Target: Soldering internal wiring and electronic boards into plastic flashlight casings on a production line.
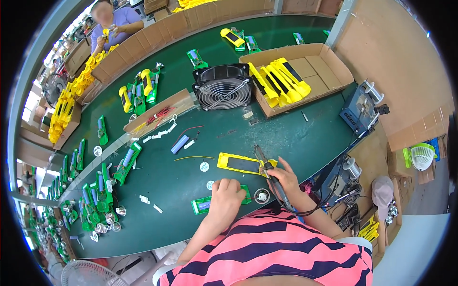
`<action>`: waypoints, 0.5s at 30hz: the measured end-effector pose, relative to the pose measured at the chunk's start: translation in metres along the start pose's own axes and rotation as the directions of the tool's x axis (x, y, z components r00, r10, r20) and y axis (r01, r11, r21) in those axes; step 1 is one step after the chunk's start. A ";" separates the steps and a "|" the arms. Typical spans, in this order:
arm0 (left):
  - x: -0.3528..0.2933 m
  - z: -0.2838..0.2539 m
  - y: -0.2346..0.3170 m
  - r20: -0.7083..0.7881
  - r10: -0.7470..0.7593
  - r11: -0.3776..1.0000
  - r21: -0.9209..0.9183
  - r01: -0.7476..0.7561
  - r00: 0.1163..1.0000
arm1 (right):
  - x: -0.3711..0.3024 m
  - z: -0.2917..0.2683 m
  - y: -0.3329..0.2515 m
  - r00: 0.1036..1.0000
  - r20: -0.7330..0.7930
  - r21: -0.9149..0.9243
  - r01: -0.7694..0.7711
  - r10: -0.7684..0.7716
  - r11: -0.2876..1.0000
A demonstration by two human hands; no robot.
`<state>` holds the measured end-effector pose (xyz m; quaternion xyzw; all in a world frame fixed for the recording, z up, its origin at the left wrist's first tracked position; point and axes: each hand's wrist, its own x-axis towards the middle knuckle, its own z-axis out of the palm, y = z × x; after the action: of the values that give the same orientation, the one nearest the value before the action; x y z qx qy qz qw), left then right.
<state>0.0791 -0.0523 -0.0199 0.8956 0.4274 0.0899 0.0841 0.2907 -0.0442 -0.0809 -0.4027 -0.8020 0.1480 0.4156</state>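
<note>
My right hand (285, 179) grips a soldering iron (277, 187), its tip pointing away over the right end of a yellow casing (242, 163) with a dark panel. My left hand (226, 196) is closed, fingers curled down over a green casing (197, 206) that carries a blue cylindrical cell (204, 206). What its fingertips pinch is hidden beneath the hand. Just right of the green casing lies a round reflector cup (262, 196) with a white piece in its middle. Two white discs, one of them a round disc (204, 167), lie beyond my left hand.
A black fan (223, 88) stands beyond the work spot, beside a cardboard tray (329, 71) of yellow casings. Soldering stations (355, 112) with wire spools are at right. Green assemblies (98, 195) crowd the left. Across the bench a person (117, 26) handles a yellow part.
</note>
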 end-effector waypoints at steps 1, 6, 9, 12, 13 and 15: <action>-0.003 0.001 -0.003 -0.077 -0.016 0.988 -0.151 0.004 0.997 | -0.002 0.001 0.002 0.999 0.034 0.023 -0.005 0.004 1.000; -0.016 0.008 -0.005 -0.115 -0.495 0.362 -0.928 0.084 0.861 | -0.001 0.006 0.008 0.991 0.125 0.151 -0.069 0.051 0.986; -0.023 0.011 -0.003 0.116 -0.775 -0.270 -0.950 -0.158 0.622 | -0.001 0.010 0.014 0.984 0.178 0.256 -0.070 0.024 0.964; -0.026 0.009 -0.011 -0.071 -0.822 0.197 -0.966 0.165 0.565 | 0.008 0.008 0.008 0.970 0.241 0.372 -0.072 -0.022 0.925; -0.025 -0.001 -0.018 -0.335 -0.635 0.692 -0.647 0.320 0.696 | 0.009 0.007 0.008 0.969 0.233 0.346 -0.003 -0.083 0.938; -0.021 -0.004 -0.031 -0.370 -0.510 0.835 -0.428 0.344 0.777 | 0.017 0.002 0.003 0.969 0.162 0.307 0.130 -0.186 0.943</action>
<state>0.0418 -0.0490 -0.0245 0.6956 0.6075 0.3536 0.1483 0.2854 -0.0291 -0.0747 -0.2545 -0.8367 0.2691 0.4033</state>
